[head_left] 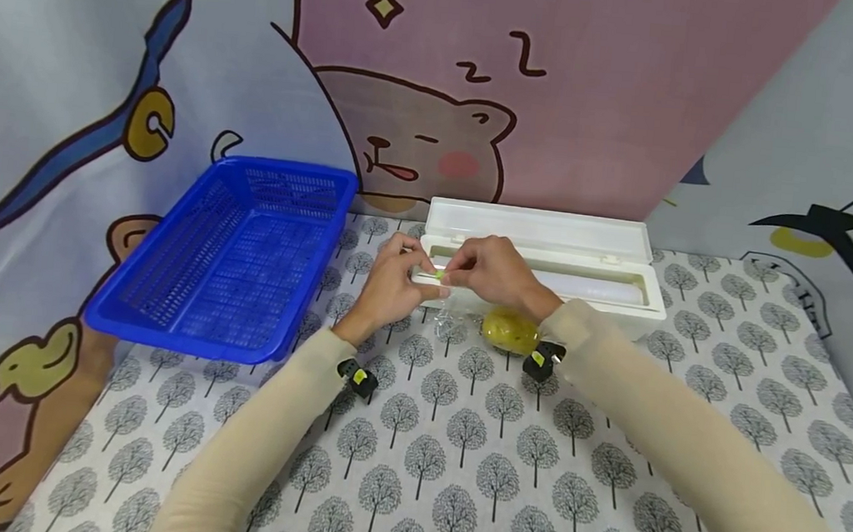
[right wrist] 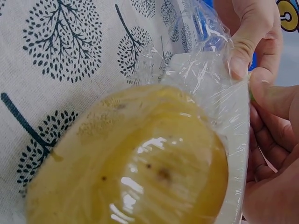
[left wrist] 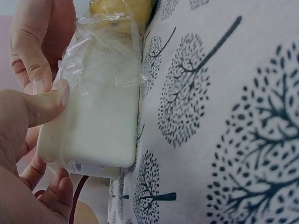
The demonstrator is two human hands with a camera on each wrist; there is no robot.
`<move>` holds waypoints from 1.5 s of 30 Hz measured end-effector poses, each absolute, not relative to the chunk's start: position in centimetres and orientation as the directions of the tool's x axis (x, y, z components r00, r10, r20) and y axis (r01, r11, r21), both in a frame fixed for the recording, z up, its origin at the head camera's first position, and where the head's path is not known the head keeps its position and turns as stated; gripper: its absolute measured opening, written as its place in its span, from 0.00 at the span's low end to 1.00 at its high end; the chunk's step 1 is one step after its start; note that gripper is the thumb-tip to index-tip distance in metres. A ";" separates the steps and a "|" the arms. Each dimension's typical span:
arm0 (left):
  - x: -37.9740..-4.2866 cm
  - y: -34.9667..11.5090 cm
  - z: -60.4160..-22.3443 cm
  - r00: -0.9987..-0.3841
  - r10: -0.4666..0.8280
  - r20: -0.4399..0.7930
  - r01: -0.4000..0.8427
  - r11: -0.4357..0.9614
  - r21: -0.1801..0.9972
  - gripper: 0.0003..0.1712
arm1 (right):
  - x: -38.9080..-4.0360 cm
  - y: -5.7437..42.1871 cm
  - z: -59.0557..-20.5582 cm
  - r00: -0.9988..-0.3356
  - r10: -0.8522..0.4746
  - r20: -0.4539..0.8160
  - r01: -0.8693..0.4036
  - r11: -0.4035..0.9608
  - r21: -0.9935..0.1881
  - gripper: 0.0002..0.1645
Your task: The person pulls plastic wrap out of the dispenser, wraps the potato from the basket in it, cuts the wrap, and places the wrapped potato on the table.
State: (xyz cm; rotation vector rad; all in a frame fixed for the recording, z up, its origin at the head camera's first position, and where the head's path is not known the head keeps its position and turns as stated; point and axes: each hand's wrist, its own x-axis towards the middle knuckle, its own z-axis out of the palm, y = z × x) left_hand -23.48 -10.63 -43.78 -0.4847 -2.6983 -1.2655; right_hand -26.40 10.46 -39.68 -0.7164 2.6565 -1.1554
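Note:
A white cling film dispenser lies lengthwise with its lid raised and a pale film roll inside. My left hand grips its left end, thumb on the front edge over the film and fingers curled around the end. Beside that thumb, my right hand pinches a small green slider, mostly hidden by the fingertips. Clear, crumpled cling film hangs over the dispenser's front. A yellow, spotted, potato-like oval sits wrapped in film in front of the dispenser, under my right wrist.
A blue perforated plastic basket stands on the left. The table is covered by a tree-print cloth. Behind rises a cartoon-printed backdrop, close to the dispenser's raised lid. Each wrist wears a small black camera.

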 end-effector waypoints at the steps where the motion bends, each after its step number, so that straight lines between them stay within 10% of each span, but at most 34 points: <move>1: -23.5 -10.6 -43.8 -0.941 0.236 0.243 0.338 0.600 0.725 0.17 | -26.4 10.5 -39.7 -0.872 -0.487 0.047 -0.368 0.590 -0.719 0.03; 45: -23.7 -10.6 -43.7 -0.942 0.239 0.235 0.334 0.619 0.711 0.17 | -25.3 11.8 -39.2 -0.838 -0.536 0.101 -0.484 0.647 -0.590 0.03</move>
